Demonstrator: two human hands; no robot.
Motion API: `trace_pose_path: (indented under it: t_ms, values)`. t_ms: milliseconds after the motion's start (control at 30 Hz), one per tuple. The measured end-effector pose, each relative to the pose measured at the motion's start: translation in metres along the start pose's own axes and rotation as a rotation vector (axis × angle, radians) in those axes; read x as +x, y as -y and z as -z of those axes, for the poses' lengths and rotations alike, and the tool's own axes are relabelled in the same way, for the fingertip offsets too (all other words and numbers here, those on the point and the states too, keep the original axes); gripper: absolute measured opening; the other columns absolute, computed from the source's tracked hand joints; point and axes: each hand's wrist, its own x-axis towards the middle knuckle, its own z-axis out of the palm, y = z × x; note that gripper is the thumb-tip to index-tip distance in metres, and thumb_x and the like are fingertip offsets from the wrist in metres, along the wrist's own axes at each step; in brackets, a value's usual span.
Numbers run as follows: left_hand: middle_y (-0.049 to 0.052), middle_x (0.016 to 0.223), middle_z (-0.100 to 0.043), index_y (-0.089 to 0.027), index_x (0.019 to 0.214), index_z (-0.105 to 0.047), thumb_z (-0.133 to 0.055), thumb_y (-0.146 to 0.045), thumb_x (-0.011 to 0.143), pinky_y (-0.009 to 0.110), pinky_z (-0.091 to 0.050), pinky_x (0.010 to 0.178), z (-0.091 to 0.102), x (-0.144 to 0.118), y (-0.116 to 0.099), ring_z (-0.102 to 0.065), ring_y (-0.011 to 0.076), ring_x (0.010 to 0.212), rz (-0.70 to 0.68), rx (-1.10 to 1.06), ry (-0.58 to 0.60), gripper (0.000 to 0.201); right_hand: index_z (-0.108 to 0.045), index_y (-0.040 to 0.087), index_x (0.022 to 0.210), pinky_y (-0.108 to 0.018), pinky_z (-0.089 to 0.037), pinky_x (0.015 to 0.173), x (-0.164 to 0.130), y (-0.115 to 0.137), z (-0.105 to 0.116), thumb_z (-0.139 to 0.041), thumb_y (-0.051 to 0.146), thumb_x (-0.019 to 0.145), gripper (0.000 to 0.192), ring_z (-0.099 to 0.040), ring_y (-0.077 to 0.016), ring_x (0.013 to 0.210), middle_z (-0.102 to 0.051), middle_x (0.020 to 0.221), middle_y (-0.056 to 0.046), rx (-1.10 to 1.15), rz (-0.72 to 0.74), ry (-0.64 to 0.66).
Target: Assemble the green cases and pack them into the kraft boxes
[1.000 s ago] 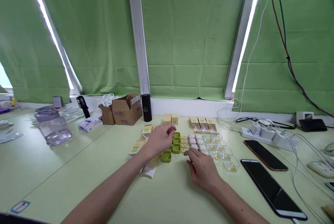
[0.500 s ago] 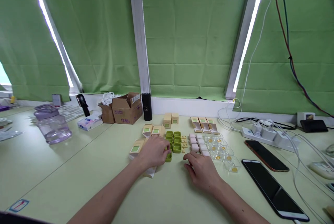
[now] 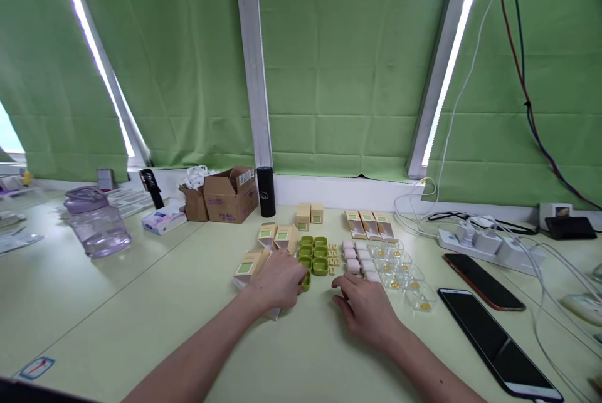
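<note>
A: Green blinds, pale green table (image 3: 141, 303). How far along?

B: Barely begun. Left hand (image 3: 277, 281) closes on the nearest green case (image 3: 306, 281); others wait just beyond. Right hand (image 3: 367, 309) rests slack, empty.

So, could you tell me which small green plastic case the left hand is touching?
The nearest small green plastic case, alone at the front beneath the left hand; the others sit untouched behind.

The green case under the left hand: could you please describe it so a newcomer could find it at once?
On the pale table, find the block of small green cases between tan cartons and pink cases. The nearest green case sits apart at the front, the only one the left hand touches.
</note>
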Motion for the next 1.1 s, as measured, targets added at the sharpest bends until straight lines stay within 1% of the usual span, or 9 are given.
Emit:
trace_pose_path:
  t_ms: [133,267,367,500,633,733,800,967,1100]
  values:
    - [0.009,0.067,-0.074,-0.020,0.061,-0.065,-0.069,-0.015,0.074,0.037,-0.040,0.067,0.001,0.000,-0.002,-0.068,0.0281,0.067,-0.002,0.050,-0.001,0.014,-0.064,0.024,0.100,-0.030,-0.035,0.065,0.000,0.000,-0.001,-0.061,0.017,0.093,0.010,-0.071,-0.0201,0.082,-0.075,0.096,-0.002,0.009,0.007,-0.017]
    - [0.007,0.064,-0.072,-0.019,0.060,-0.062,-0.069,-0.015,0.074,0.038,-0.039,0.068,0.001,0.000,-0.006,-0.066,0.0261,0.062,-0.024,0.055,-0.016,0.016,-0.063,0.024,0.095,-0.030,-0.032,0.064,0.000,0.000,-0.002,-0.062,0.016,0.092,0.008,-0.070,-0.0204,0.082,-0.075,0.094,-0.002,-0.001,0.017,-0.018]
    - [0.005,0.064,-0.072,-0.020,0.063,-0.062,-0.069,-0.016,0.075,0.038,-0.038,0.068,0.000,0.000,-0.011,-0.065,0.0248,0.062,-0.058,0.043,-0.057,0.014,-0.063,0.024,0.100,-0.030,-0.033,0.064,0.000,0.000,-0.002,-0.062,0.016,0.092,0.012,-0.070,-0.0207,0.082,-0.075,0.096,-0.002,0.010,0.011,-0.034]
    - [0.005,0.069,-0.072,-0.020,0.067,-0.061,-0.069,-0.016,0.078,0.038,-0.036,0.067,-0.006,0.000,-0.020,-0.064,0.0243,0.067,-0.137,-0.012,-0.187,0.014,-0.062,0.025,0.110,-0.030,-0.037,0.065,-0.001,0.000,-0.001,-0.062,0.015,0.090,0.023,-0.070,-0.0220,0.085,-0.073,0.101,-0.002,0.024,0.000,-0.068]
    - [0.004,0.069,-0.071,-0.020,0.071,-0.062,-0.069,-0.017,0.083,0.039,-0.037,0.069,-0.016,0.000,-0.029,-0.064,0.0228,0.068,-0.206,-0.087,-0.277,0.014,-0.058,0.025,0.121,-0.031,-0.043,0.067,-0.001,0.001,0.000,-0.062,0.015,0.090,0.033,-0.070,-0.0233,0.093,-0.072,0.114,-0.006,0.053,-0.013,-0.123]
    - [0.004,0.073,-0.072,-0.019,0.077,-0.063,-0.067,-0.018,0.089,0.039,-0.038,0.071,-0.023,0.000,-0.032,-0.065,0.0223,0.070,-0.245,-0.100,-0.349,0.012,-0.054,0.024,0.127,-0.032,-0.047,0.070,-0.002,0.002,0.001,-0.061,0.017,0.091,0.037,-0.070,-0.0236,0.096,-0.069,0.125,-0.009,0.078,-0.006,-0.151]
    - [0.005,0.074,-0.073,-0.019,0.080,-0.063,-0.065,-0.019,0.092,0.039,-0.038,0.071,-0.027,0.000,-0.033,-0.065,0.0224,0.071,-0.258,-0.098,-0.391,0.012,-0.053,0.025,0.129,-0.033,-0.050,0.073,-0.002,0.002,0.001,-0.061,0.018,0.091,0.039,-0.070,-0.0242,0.098,-0.068,0.128,-0.010,0.085,0.004,-0.157]
    - [0.004,0.073,-0.071,-0.018,0.080,-0.062,-0.064,-0.021,0.094,0.038,-0.035,0.069,-0.032,0.002,-0.032,-0.065,0.0220,0.070,-0.292,-0.094,-0.451,0.014,-0.052,0.024,0.130,-0.034,-0.051,0.075,-0.002,0.001,0.000,-0.061,0.018,0.091,0.040,-0.070,-0.0252,0.101,-0.069,0.128,-0.010,0.097,0.005,-0.143]
    - [0.004,0.072,-0.070,-0.019,0.080,-0.062,-0.062,-0.017,0.094,0.039,-0.035,0.069,-0.034,0.003,-0.032,-0.063,0.0211,0.070,-0.307,-0.094,-0.475,0.014,-0.052,0.024,0.131,-0.035,-0.051,0.075,-0.002,0.001,0.000,-0.060,0.016,0.090,0.042,-0.070,-0.0255,0.101,-0.069,0.127,-0.010,0.101,-0.002,-0.147]
